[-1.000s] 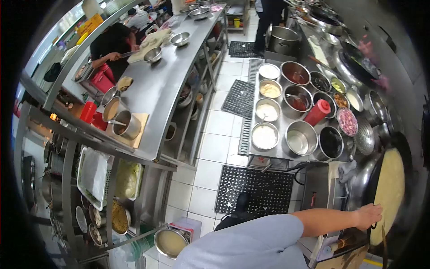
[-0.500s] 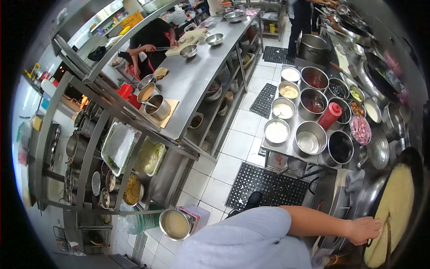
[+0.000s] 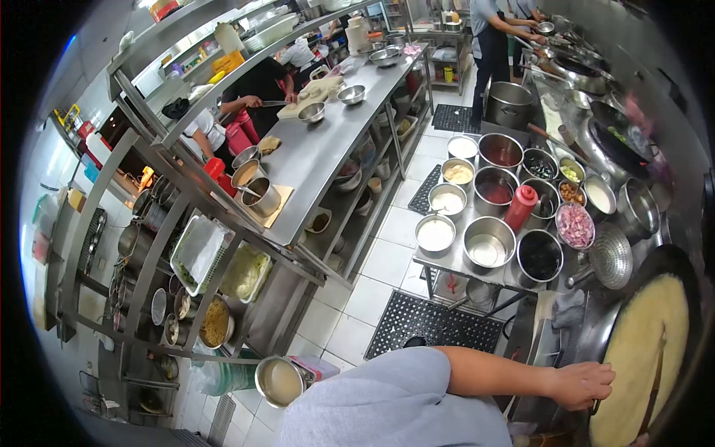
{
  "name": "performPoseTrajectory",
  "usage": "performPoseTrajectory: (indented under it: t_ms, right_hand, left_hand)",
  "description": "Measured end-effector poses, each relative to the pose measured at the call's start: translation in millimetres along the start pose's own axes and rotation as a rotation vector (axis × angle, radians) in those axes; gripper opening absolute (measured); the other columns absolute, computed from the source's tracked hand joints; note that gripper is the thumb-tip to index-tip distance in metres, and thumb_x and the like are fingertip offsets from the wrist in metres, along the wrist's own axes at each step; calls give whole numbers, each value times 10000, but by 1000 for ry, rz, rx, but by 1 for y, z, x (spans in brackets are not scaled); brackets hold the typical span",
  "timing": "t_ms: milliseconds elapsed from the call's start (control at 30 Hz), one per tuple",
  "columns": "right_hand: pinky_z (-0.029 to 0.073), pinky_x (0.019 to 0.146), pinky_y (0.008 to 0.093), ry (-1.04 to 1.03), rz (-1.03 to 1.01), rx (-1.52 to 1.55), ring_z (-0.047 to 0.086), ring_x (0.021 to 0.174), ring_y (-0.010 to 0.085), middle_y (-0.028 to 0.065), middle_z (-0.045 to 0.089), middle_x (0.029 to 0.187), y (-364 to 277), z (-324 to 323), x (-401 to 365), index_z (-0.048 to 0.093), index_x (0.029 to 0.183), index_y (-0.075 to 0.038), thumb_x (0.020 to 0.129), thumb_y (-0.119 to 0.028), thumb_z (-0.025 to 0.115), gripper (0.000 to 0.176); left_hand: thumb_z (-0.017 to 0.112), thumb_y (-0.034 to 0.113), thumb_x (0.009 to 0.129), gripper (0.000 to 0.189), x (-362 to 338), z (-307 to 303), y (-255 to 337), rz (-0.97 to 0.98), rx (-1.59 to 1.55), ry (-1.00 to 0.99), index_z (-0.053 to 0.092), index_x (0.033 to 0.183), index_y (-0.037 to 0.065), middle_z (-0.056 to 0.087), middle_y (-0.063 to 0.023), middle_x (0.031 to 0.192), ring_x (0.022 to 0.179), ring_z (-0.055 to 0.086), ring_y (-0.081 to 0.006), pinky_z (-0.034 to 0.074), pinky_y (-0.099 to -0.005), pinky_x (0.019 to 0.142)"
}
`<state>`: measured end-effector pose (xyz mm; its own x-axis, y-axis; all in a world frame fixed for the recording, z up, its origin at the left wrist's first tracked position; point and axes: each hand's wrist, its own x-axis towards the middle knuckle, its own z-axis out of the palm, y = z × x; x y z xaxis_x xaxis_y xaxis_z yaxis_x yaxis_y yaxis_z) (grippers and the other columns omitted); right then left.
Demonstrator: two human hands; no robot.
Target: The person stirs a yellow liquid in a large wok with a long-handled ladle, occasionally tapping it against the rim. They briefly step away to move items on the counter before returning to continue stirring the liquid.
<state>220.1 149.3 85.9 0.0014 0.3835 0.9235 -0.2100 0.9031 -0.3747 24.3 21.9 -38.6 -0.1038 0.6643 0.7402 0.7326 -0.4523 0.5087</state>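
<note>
My left hand [image 3: 583, 385] is closed at the near rim of a large dark wok [image 3: 686, 272] at the lower right, its fingers wrapped round a small dark handle. A smooth, pale yellow mass [image 3: 629, 349] fills most of the wok. A long thin utensil [image 3: 656, 380] rests across it, its lower end running out at the bottom edge. My right hand is outside the frame.
Beside the wok, a steel table [image 3: 430, 258] bears several pots and bowls, a red squeeze bottle [image 3: 520, 208] and a perforated ladle [image 3: 611, 255]. A pot of pale liquid [image 3: 281, 382] stands lower left. Co-workers stand farther back.
The view has shifted slightly, and my left hand appears a little farther left, still at the wok's rim. The utensil in the wok leans more. A background co-worker by the stove shows more fully.
</note>
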Motion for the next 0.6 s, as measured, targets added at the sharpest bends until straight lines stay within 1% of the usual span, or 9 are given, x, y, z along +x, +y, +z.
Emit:
performPoseTrajectory:
  t_ms: [33,67,100,167,200,267,367,467,600]
  right_hand:
    - [398,544,314,-45,-109,-206,506,668,190,69,520,852,19,-17,-8,511,1051,-13,947,-141,597,186]
    - [398,555,316,-100,-457,-882,511,702,194,70,524,914,55,-47,-15,496,1112,-9,932,-133,606,244]
    - [399,566,319,-59,-781,-1364,516,736,198,71,527,976,92,-78,-26,481,1172,-6,917,-125,616,312]
    - [388,539,321,-54,-616,-1123,503,654,194,70,540,852,66,-53,-22,529,1015,-11,967,-157,565,158]
    - [382,525,322,-40,-543,-999,496,613,191,70,547,790,51,-39,-20,552,937,-14,992,-173,539,169]
    - [370,500,322,-57,-128,-346,470,532,189,60,531,658,-27,22,-8,558,775,-31,1029,-201,495,313]
    - [349,468,314,97,-53,-235,424,451,183,45,461,521,-32,27,-14,493,614,-56,1049,-231,457,471]
    - [345,458,305,180,52,-167,443,466,178,54,474,551,-48,25,-19,506,638,-39,1019,-216,525,421]
    - [372,450,318,207,52,-150,445,462,180,72,480,555,-66,15,-24,517,637,-27,1005,-203,560,410]
  left_hand:
    - [738,139,679,308,0,-1,0,4,3,2,513,869,47,474,-136,948,943,484,-342,415,-447,721]
    - [736,136,679,307,0,-3,0,8,6,4,512,870,48,473,-135,947,941,485,-344,415,-449,718]
    - [736,134,679,310,0,-4,1,11,1,3,511,875,48,473,-136,948,943,485,-346,415,-450,719]
    - [735,129,679,316,-1,-6,-1,25,-5,-6,509,884,47,473,-138,949,948,486,-349,416,-452,720]
    - [736,126,677,326,-1,-7,-1,29,-10,-10,506,894,46,473,-139,955,952,486,-351,416,-454,720]
    - [739,120,674,347,-2,-9,0,35,-19,-16,502,915,42,473,-143,967,961,485,-353,416,-459,721]
    - [747,114,664,381,-3,-19,5,52,-27,-25,493,938,39,471,-148,1000,975,484,-356,419,-461,732]
    - [752,113,657,408,-5,-21,4,52,-43,-45,497,965,34,470,-150,1037,1008,483,-357,423,-453,759]
    - [748,101,643,440,-10,-18,0,38,-44,-46,514,1007,24,477,-151,1072,1050,482,-349,432,-441,804]
